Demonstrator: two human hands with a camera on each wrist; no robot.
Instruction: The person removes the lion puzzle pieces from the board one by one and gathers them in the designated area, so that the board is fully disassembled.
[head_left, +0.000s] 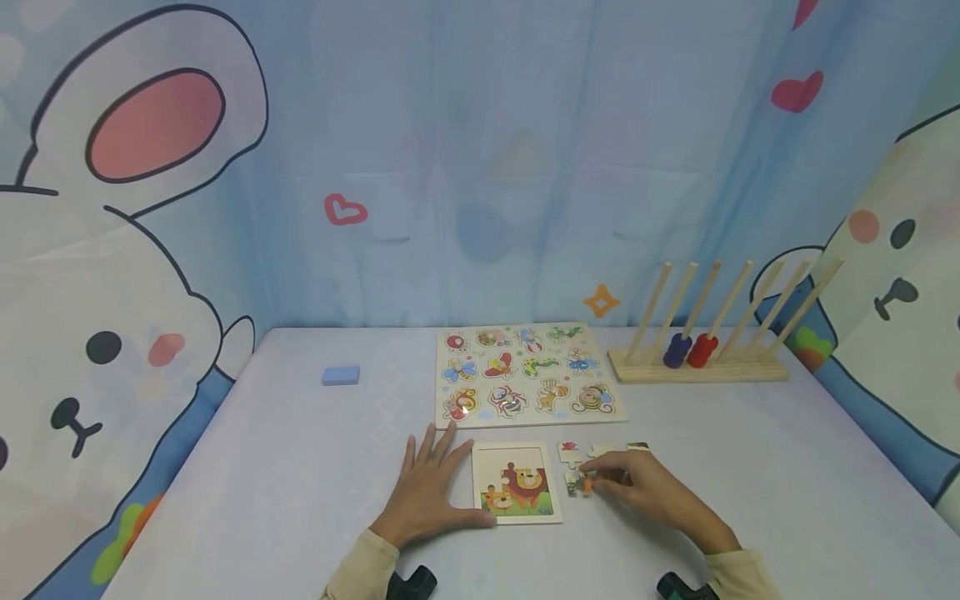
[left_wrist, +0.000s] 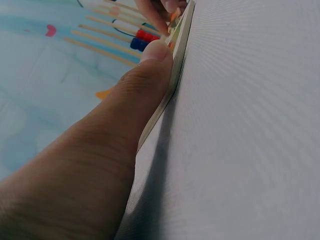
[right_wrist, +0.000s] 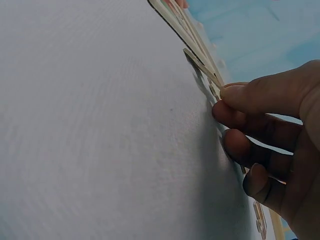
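A small jigsaw tray with a pale wooden rim lies on the table, partly filled with pieces showing lions. My left hand spreads along its left side, fingers straight, thumb on the lower left corner; in the left wrist view the thumb rests on the rim. Just right of the tray, my right hand pinches a jigsaw piece between thumb and fingers. That piece looks thin and tilted off the table in the right wrist view. Other loose pieces lie beside it, some partly hidden by the hand.
Behind the tray lies a large insect puzzle board. At back right stands a wooden peg rack with blue beads and red beads. A blue block sits at back left. A patterned curtain hangs behind the table.
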